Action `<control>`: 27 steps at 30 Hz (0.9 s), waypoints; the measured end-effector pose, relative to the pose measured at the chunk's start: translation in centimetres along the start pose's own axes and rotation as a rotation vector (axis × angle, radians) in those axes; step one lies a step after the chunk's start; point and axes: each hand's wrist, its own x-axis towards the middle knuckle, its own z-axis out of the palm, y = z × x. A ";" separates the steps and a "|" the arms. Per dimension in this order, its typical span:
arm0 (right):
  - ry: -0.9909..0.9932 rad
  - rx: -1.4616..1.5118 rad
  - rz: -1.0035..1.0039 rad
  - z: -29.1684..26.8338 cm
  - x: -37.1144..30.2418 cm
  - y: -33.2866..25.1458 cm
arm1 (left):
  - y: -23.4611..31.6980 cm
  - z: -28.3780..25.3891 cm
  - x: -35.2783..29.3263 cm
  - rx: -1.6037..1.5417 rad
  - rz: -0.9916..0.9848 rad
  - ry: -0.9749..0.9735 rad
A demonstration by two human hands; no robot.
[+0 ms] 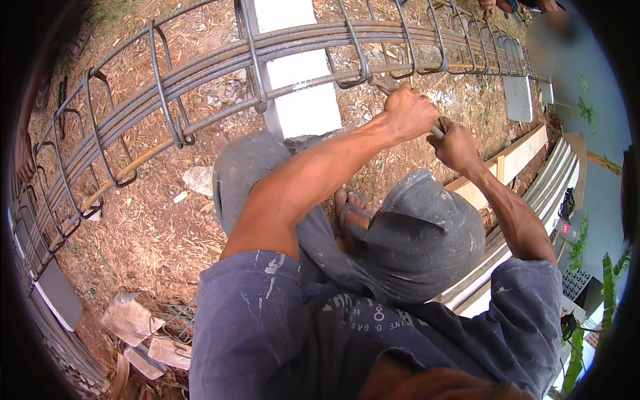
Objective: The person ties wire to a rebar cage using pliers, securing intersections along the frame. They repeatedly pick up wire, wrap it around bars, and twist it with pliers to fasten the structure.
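Observation:
A long rebar cage (300, 41) with square stirrups (163, 80) runs across the upper part of the view. My left hand (411, 110) is closed around a short bar-shaped tool, just on the near side of the cage. One end of the tool (381, 85) meets the lower bar near the bottom of a stirrup. My right hand (458, 147) is closed on the other end, a little nearer and to the right. How the tool grips the steel is too small to make out.
A white block (303, 100) stands under the cage, with another pale block (518, 99) farther right. Wooden planks (530, 153) and long boards lie along the right wall. Broken slabs (133, 320) lie at lower left. Another person's hand (488, 5) is at the far end.

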 end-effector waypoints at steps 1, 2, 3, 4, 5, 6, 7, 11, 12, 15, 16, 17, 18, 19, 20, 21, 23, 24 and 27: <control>-0.054 0.025 -0.014 0.6 0.1 0.5 | -0.1 -0.7 -0.1 -0.016 0.010 -0.151; -0.233 0.135 0.031 0.8 0.0 1.0 | -0.2 0.5 -0.6 0.030 0.081 0.054; -0.407 0.242 0.064 -0.1 0.0 0.4 | -0.6 2.4 -1.3 0.086 0.144 0.266; -0.586 0.353 0.108 -0.6 -0.1 0.0 | -0.8 3.2 -2.2 0.137 0.213 0.469; -1.026 1.030 0.278 -1.0 -0.1 0.5 | -1.1 3.8 -3.0 0.134 0.365 0.646; -0.977 1.086 0.284 -0.7 -0.6 0.3 | -1.0 3.9 -3.4 0.081 0.409 0.705; -0.925 1.144 0.289 0.5 -1.6 0.0 | -0.9 4.4 -3.9 0.030 0.457 0.763; -0.476 0.351 0.062 -1.6 -1.4 -0.5 | -0.6 4.6 -2.8 0.017 0.357 0.531; -0.235 0.054 -0.026 -2.5 -2.1 -1.8 | -0.1 4.2 -2.2 0.044 0.281 0.461; 0.265 -0.354 -0.151 -2.1 -3.0 -3.2 | 0.6 1.5 -0.1 -0.096 0.070 0.346; 0.372 -0.416 -0.150 -2.3 -3.1 -3.6 | 0.8 0.8 0.3 -0.148 0.016 0.286; 0.262 -0.370 -0.086 -2.7 -2.5 -3.8 | 0.8 0.7 0.6 -0.182 -0.014 0.203; 0.205 -0.354 -0.008 -2.8 -2.4 -3.7 | 1.0 0.4 0.6 -0.136 0.022 0.213; 0.143 -0.322 0.041 -1.9 -1.3 -3.2 | 0.6 0.7 0.1 -0.073 0.032 0.208; 0.081 -0.293 0.079 -1.4 0.0 -2.4 | 0.5 0.9 -0.3 -0.007 0.033 0.205; 0.153 -0.303 -0.054 -0.8 -0.3 -0.9 | 0.9 1.4 -0.8 0.042 0.047 0.296; 0.032 -0.150 -0.090 0.6 0.5 0.2 | 0.8 4.4 -0.5 0.042 0.110 0.414; 0.065 -0.015 -0.268 2.8 1.3 2.9 | 0.7 4.5 -0.1 -0.046 0.145 0.309; -0.048 0.371 -0.271 5.7 0.1 6.3 | 1.8 3.8 -0.8 0.032 0.272 0.240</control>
